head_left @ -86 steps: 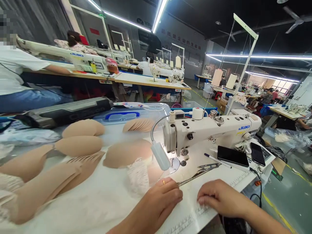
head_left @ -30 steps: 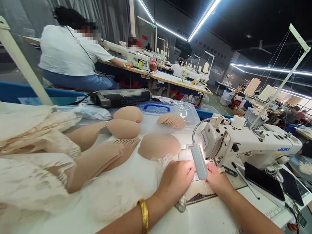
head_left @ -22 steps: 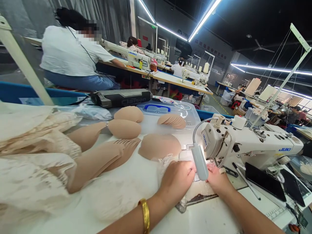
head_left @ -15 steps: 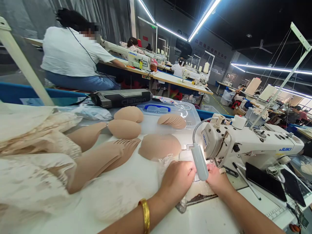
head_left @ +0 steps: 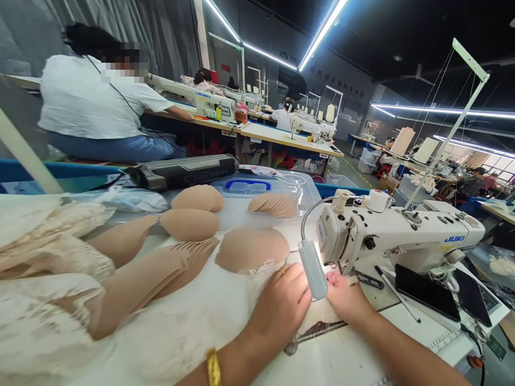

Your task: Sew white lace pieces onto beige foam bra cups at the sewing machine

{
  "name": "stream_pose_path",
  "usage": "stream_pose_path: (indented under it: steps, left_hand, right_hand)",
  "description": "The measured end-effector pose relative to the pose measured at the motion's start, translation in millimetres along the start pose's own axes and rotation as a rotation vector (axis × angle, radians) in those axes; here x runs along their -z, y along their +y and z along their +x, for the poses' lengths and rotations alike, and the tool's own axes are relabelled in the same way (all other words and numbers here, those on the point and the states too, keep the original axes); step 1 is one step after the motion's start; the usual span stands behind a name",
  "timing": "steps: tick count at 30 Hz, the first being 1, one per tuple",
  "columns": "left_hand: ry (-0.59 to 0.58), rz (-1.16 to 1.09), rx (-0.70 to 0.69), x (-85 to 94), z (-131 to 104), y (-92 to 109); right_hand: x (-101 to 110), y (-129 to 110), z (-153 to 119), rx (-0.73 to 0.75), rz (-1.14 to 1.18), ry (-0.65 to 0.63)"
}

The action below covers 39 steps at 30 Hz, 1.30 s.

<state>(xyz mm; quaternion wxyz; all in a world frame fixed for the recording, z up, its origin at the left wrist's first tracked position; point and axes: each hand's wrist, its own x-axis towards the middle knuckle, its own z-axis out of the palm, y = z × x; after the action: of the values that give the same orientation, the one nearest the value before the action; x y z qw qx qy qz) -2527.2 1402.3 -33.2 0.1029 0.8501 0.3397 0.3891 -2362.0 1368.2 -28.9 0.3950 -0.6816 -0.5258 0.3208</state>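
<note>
Two hands of yours are curled near the needle end of the white sewing machine [head_left: 402, 228]. A pale, thin lace cloth [head_left: 262, 272] with a scalloped edge shows just beside your left hand [head_left: 284, 297], next to the nearest tan cups [head_left: 252, 249]. The lamp [head_left: 313, 271] hides fingertips, so you cannot tell whether either your left hand or your right hand [head_left: 348, 297] is grasping the cloth. By your right hand lie dark snips [head_left: 369, 280], a pen [head_left: 396, 294] and a black phone [head_left: 426, 292]. The white table [head_left: 336, 362] carries more smooth tan cups and heaped cream fabric [head_left: 44, 316] to your left. Beyond, a co-worker in a white shirt [head_left: 90, 99] sits at another machine under bright strip lights [head_left: 325, 29].
</note>
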Motion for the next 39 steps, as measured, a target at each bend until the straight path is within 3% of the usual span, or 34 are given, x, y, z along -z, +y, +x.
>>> stream_pose_path:
  steps: [4, 11, 16, 19, 22, 26, 29, 33, 36, 39]
  left_hand:
    - [0.053, 0.106, -0.121, 9.3, -2.1, -2.5]
    - [-0.13, 0.227, -0.139, 19.8, 3.6, -11.1]
    - [-0.262, 0.186, -0.157, 29.5, 0.3, -7.0]
    - [-0.336, 0.103, -0.185, 29.5, -13.4, -6.7]
    - [-0.239, 0.089, -0.235, 22.3, -29.9, -10.4]
    - [-0.122, 0.124, -0.356, 15.8, -39.4, -12.4]
    - [-0.157, 0.104, -0.372, 20.8, -36.2, -7.7]
    - [-0.17, 0.105, -0.352, 29.3, -32.2, -0.3]
    - [-0.144, 0.126, -0.362, 29.6, -33.7, 1.8]
    - [-0.134, 0.125, -0.36, 28.5, -35.4, 1.9]
  right_hand:
    - [14.8, -0.7, -4.3, 0.043, -0.085, -0.032]
    - [62.9, -1.9, -22.8, 0.187, -0.267, -0.222]
    - [73.9, 16.9, -37.5, 0.266, -0.345, -0.218]
    - [70.8, 39.0, -52.3, 0.441, -0.447, -0.124]
    - [60.5, 60.1, -76.0, 0.684, -0.59, -0.006]
    - [48.8, 59.5, -100.3, 1.029, -0.63, -0.134]
    - [50.8, 35.0, -88.6, 1.093, -0.673, -0.23]
    - [52.8, 9.6, -47.4, 0.959, -0.708, -0.255]
    - [46.1, 12.3, -29.3, 0.968, -0.67, -0.238]
    - [41.0, 21.8, -28.8, 0.982, -0.625, -0.224]
